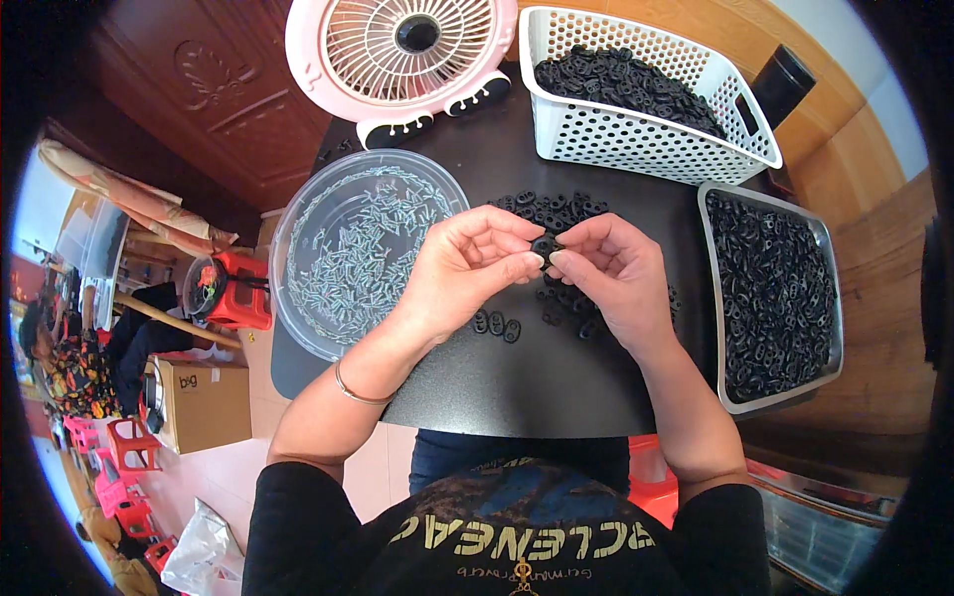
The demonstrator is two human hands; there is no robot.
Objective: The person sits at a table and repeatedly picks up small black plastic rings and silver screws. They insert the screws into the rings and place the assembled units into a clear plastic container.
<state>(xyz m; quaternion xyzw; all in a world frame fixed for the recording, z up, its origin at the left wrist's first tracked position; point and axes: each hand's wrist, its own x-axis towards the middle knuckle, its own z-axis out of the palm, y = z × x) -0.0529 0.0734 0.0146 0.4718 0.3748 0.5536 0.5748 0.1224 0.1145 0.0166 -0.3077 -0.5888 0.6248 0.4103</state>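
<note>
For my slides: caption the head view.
Left hand and right hand pinch a black part beside a tub of metal pieces.

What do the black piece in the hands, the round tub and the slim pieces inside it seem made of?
Black piece: perhaps plastic, slight gloss; rubber possible. Round tub: likely smooth clear plastic, transparent wall. Slim pieces: probably metal, silvery glints.

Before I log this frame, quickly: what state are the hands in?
Left hand: closed, pinching a small black part.
Right hand: closed, pinching the same part.
</note>
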